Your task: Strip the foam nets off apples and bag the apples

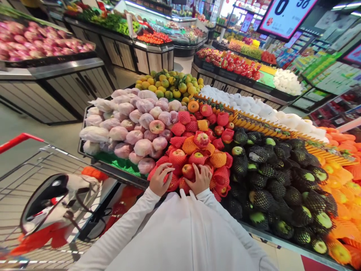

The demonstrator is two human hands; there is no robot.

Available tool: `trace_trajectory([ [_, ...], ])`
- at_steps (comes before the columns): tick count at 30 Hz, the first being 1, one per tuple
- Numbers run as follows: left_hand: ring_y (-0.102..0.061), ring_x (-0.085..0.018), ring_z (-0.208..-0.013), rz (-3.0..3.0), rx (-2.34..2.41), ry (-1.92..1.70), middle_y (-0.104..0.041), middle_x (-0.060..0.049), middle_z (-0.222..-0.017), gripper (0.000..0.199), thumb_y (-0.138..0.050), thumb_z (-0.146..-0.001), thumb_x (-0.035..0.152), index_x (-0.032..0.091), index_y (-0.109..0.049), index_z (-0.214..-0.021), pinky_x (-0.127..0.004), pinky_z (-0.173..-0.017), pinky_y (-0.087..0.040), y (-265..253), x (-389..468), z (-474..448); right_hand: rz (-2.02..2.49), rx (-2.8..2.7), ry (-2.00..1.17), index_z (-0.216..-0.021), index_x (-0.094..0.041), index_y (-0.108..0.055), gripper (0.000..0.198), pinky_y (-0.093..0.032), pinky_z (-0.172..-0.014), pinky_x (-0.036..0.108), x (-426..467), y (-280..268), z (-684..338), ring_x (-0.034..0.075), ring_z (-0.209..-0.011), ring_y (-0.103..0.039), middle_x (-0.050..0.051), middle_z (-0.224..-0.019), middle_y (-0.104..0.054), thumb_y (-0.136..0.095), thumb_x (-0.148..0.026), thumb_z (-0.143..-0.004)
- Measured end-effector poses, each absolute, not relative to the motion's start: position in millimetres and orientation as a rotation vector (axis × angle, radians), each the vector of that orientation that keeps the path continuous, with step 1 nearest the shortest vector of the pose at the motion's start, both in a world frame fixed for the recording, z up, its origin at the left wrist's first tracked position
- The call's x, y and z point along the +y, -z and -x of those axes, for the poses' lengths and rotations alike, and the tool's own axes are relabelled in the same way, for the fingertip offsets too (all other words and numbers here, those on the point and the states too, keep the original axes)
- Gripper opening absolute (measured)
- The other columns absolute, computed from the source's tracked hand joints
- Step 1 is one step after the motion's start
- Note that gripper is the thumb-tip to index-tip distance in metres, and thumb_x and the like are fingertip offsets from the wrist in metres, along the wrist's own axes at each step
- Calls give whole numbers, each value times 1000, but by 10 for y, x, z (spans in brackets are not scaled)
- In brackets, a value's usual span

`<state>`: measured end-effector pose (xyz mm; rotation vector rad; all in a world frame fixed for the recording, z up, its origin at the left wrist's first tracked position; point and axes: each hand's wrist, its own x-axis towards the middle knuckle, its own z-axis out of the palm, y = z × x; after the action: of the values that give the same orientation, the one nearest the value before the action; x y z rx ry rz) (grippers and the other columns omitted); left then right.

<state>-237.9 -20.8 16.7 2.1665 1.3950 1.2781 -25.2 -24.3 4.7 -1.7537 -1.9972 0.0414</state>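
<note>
Both my hands are at the front of a pile of red apples, many of them in red or yellow foam nets. My left hand [161,178] rests at the pile's front left edge, fingers bent and apart, beside a netted apple [173,183]. My right hand [201,177] lies over the apples with its fingers spread. Its thumb reaches toward a low apple [184,186], and a bare red apple [188,171] sits between the two hands. Neither hand visibly grips an apple, though the undersides of the fingers are hidden.
Bagged pink apples [143,148] lie to the left, green fruit in black nets [275,184] to the right. Behind are yellow-green citrus [169,84] and white-wrapped fruit [248,103]. A shopping cart [21,165] holding a bag [81,188] stands at left.
</note>
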Motion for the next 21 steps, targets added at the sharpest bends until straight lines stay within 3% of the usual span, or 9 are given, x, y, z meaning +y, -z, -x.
trace_trajectory([
  [6,-52,-29,-114,-1940,2065,-1212,-55,-15,-121,27,-51,-89,28,16,-62,-110,-47,-101,-42,226,-551,2998,1713,-2044,45,-129,-24,-57,52,-27,-100,54,-316,-83,477,36,-124,-40,15,-136,-47,-63,-45,-82],
  [10,-52,-29,-112,-1666,2314,-1191,-55,-15,-121,28,-51,-88,30,15,-63,-109,-48,-98,-44,458,-881,3381,1637,-2052,104,-129,-22,-58,52,-27,-102,50,-67,-277,628,34,-123,-41,15,-135,-49,-61,-48,-84],
  [14,-51,-29,-115,-1579,2356,-1186,-54,-15,-122,26,-52,-87,27,15,-63,-108,-48,-98,-44,526,-1097,3523,1613,-2125,87,-127,-16,-58,42,-28,-104,43,662,-599,850,30,-123,-41,14,-131,-55,-50,-36,-92],
  [17,-51,-29,-115,-1615,2312,-1215,-54,-14,-122,26,-53,-87,27,15,-63,-108,-48,-99,-44,434,-1072,3518,1734,-2251,1,-124,-15,-60,39,-28,-103,44,1243,-757,1036,32,-128,-36,15,-134,-54,-53,-17,-85],
  [21,-52,-28,-114,-1670,2181,-1329,-55,-14,-122,26,-53,-88,29,16,-64,-107,-46,-97,-44,143,-878,3476,1852,-2208,-81,-98,-9,-71,26,-36,-94,47,1501,-881,1137,34,-119,-44,22,-115,-61,-51,-7,-82],
])
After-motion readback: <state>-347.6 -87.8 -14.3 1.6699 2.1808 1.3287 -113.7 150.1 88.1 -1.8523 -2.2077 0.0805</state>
